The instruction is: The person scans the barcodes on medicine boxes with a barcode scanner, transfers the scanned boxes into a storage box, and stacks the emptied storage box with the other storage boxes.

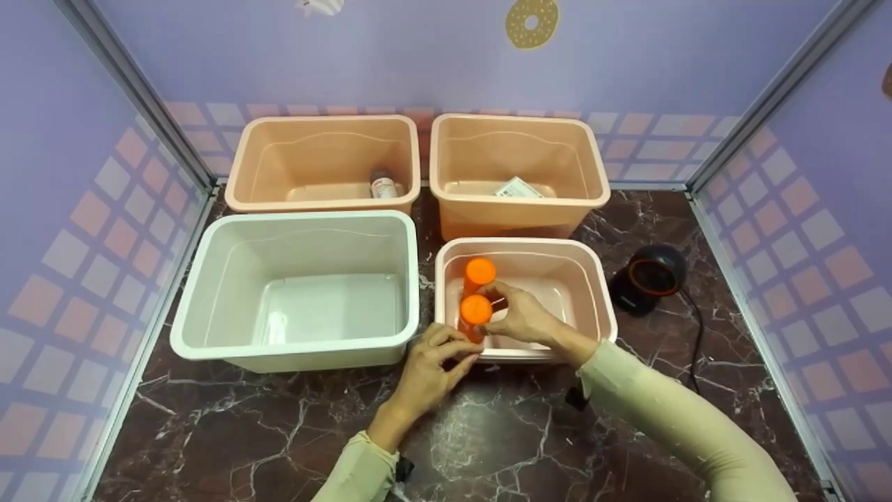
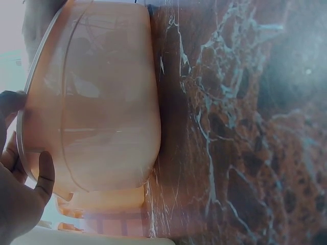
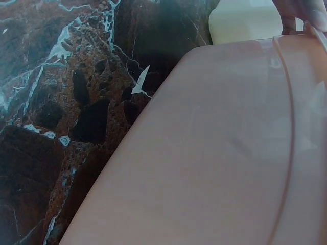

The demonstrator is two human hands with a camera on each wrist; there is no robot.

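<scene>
Left fingers (image 1: 446, 351): bent over the near-left corner of the small pink bin (image 1: 533, 261), pinching its rim, the thumb outside.
Right fingers (image 1: 503, 325): bent and drawn close, the thumb and forefinger apart by just the near bottle's width, pinching it below its cap.
Step in hand: apparently standing the bottles inside the bin while the left steadies it.
Next move: probably calls for seating the bottle squarely, then loosening the right fingers without knocking its neighbour.
Near bottle (image 1: 476, 309): orange-capped, roughly upright at the bin's near-left corner; whether its base bears on the floor is hidden.
Second bottle (image 1: 480, 268): also orange-capped, upright along the left edge, just beyond the first.
Pale green bin (image 1: 327, 307): left of the pink one, on the dark marbled surface (image 1: 488, 432).
Black device (image 1: 631, 296): corded, towards the surface's right edge.
Orange bins (image 1: 519, 216): two, along the surface's far edge.
</scene>
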